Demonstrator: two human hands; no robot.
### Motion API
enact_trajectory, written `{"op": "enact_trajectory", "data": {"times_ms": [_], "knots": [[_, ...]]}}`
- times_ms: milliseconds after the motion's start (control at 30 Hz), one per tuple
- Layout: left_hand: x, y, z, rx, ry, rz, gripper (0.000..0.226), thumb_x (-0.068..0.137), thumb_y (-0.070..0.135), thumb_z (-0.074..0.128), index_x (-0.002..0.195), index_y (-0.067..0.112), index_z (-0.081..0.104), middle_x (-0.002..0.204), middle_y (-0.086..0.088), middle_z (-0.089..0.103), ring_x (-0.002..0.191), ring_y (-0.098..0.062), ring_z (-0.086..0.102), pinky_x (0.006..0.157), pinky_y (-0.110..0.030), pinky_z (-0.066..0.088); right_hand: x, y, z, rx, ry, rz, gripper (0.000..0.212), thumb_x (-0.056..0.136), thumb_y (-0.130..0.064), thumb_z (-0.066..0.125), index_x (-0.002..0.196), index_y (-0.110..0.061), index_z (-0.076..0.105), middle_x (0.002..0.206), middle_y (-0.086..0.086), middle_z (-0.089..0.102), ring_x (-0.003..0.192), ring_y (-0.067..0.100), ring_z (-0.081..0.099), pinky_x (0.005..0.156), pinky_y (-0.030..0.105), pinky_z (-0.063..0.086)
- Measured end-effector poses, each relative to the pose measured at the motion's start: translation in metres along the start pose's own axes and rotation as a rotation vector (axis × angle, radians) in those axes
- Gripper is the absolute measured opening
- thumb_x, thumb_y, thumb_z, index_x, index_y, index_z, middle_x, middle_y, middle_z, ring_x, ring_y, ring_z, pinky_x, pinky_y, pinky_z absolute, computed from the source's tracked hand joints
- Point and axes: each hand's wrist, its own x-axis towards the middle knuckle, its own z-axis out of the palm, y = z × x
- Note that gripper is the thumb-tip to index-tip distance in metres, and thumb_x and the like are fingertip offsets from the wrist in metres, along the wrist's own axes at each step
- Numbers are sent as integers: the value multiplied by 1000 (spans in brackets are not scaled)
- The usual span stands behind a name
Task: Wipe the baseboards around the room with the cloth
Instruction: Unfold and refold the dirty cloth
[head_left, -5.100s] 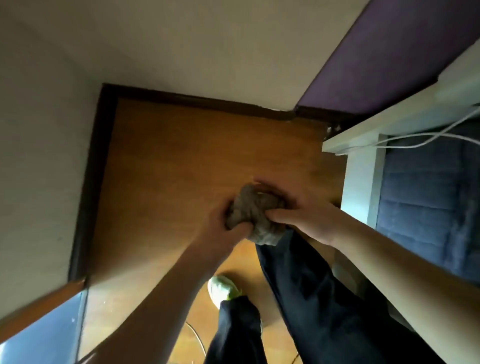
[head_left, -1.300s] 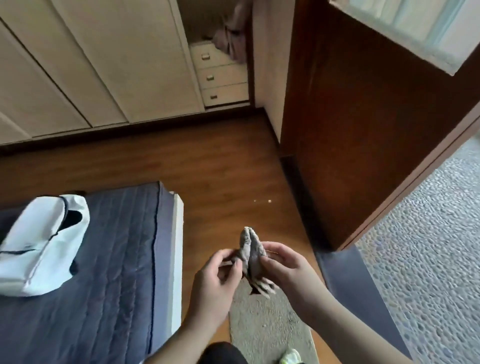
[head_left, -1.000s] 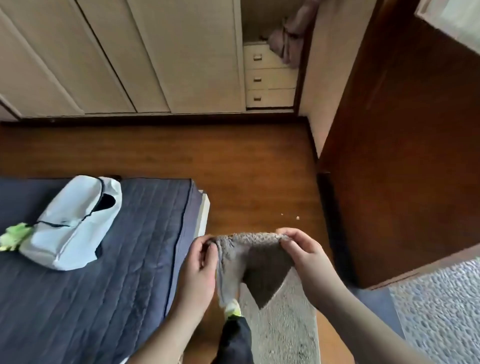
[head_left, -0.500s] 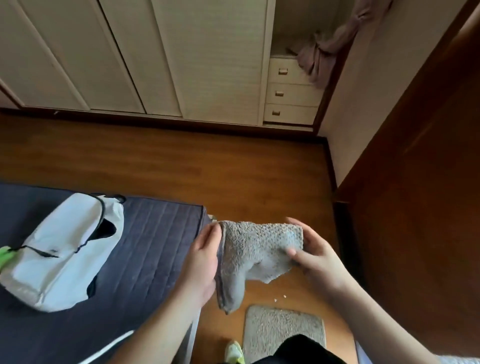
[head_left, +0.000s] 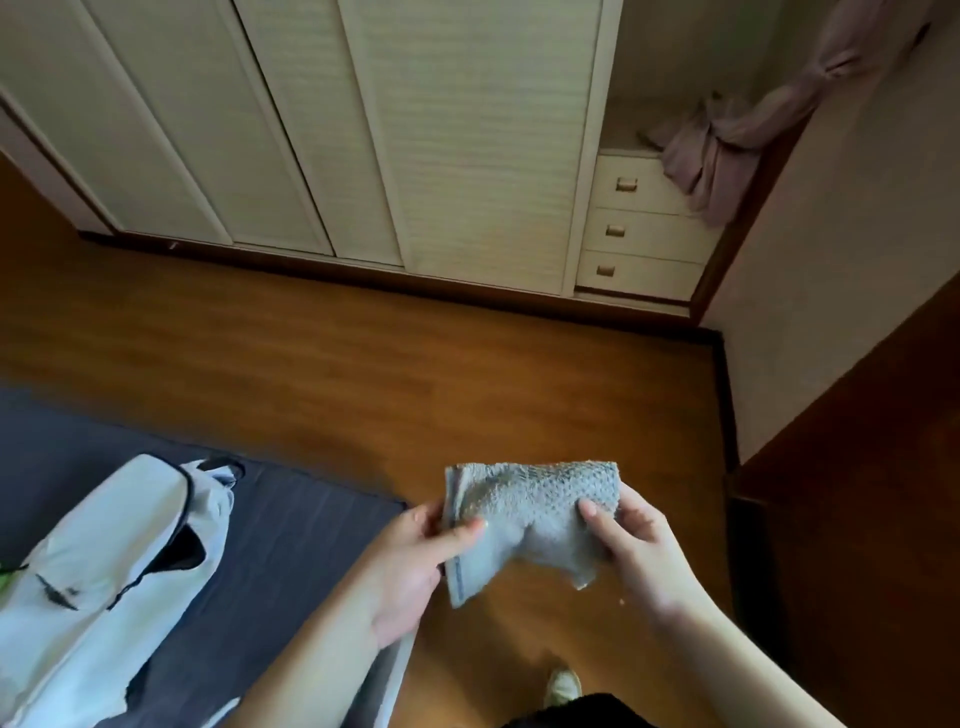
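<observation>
A grey textured cloth (head_left: 530, 512) is stretched between both hands above the wooden floor. My left hand (head_left: 415, 561) pinches its left edge with thumb and fingers. My right hand (head_left: 631, 545) grips its right side, thumb on top. A dark brown baseboard (head_left: 363, 275) runs along the foot of the wardrobe ahead. A second baseboard (head_left: 724, 400) follows the right wall down from the corner.
A bed with a dark blue quilted cover (head_left: 291, 545) fills the lower left, with a white bag (head_left: 98, 566) on it. Cream sliding wardrobe doors (head_left: 311, 130) and small drawers (head_left: 639, 228) stand ahead. A dark wooden door (head_left: 857, 493) is at right. My foot (head_left: 563, 686) shows below.
The view swung from a floor corner to the wardrobe side of the room. The bunched cloth has been unfolded and is now spread flat between both hands.
</observation>
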Motion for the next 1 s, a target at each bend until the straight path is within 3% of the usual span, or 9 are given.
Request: {"op": "enact_trajectory", "data": {"times_ms": [100, 200, 333, 400, 467, 533, 600, 667, 1000], "knots": [[29, 24, 0, 99, 159, 100, 57, 64, 61, 86, 109, 29, 73, 118, -2, 72, 116, -19, 65, 108, -46, 41, 51, -23, -7, -104, -51, -54, 20, 92, -30, 61, 105, -22, 74, 108, 10, 75, 101, 25, 71, 85, 38, 59], [50, 43, -6, 241, 308, 201, 48, 72, 68, 71, 107, 35, 67, 110, 2, 72, 109, -20, 67, 101, -50, 49, 97, -35, -3, -224, -127, -82, 19, 95, -32, 59, 98, -25, 76, 102, 1, 76, 98, 17, 72, 80, 31, 59], [84, 64, -31, 428, 458, 271, 25, 88, 64, 55, 109, 51, 57, 102, 24, 69, 96, 8, 63, 74, -13, 44, 164, -33, 18, -386, -148, -110, 20, 92, -41, 58, 101, -34, 74, 101, -9, 76, 99, 8, 70, 82, 27, 57], [106, 77, -53, 460, 522, 278, 48, 81, 71, 48, 121, 45, 54, 110, 28, 66, 106, 9, 59, 78, -8, 42, 200, -32, 34, -458, -152, -139, 19, 91, -45, 58, 99, -39, 73, 96, -12, 75, 94, 1, 68, 75, 20, 53], [130, 90, -78, 458, 550, 292, 72, 79, 71, 45, 141, 33, 47, 128, 23, 60, 122, 1, 54, 92, -16, 43, 236, -34, 55, -479, -171, -151, 17, 91, -46, 58, 98, -45, 73, 97, -18, 75, 92, -1, 69, 71, 17, 52], [152, 107, -99, 420, 581, 337, 68, 80, 71, 45, 139, 36, 48, 121, 21, 63, 114, 4, 57, 87, -14, 43, 270, -39, 76, -468, -191, -146, 16, 90, -47, 59, 99, -45, 72, 99, -17, 75, 91, 3, 71, 69, 21, 56], [173, 127, -116, 403, 640, 377, 40, 80, 70, 47, 115, 53, 53, 98, 21, 67, 94, 5, 63, 70, -7, 44, 303, -47, 96, -418, -208, -136, 17, 91, -43, 60, 103, -46, 72, 103, -14, 75, 93, 6, 72, 70, 20, 57], [194, 148, -132, 335, 669, 397, 25, 80, 67, 51, 104, 59, 52, 98, 24, 67, 90, 6, 64, 67, -4, 43, 333, -57, 113, -357, -221, -117, 21, 92, -38, 62, 110, -44, 70, 108, -11, 75, 98, 9, 72, 74, 20, 58], [305, 225, -204, -169, 530, 289, 41, 68, 51, 76, 108, 47, 66, 106, 10, 74, 94, -13, 73, 65, -25, 59, 484, -87, 155, -169, -334, 100, 31, 92, -34, 67, 122, -37, 63, 119, 4, 72, 107, 27, 71, 80, 38, 61]]}}
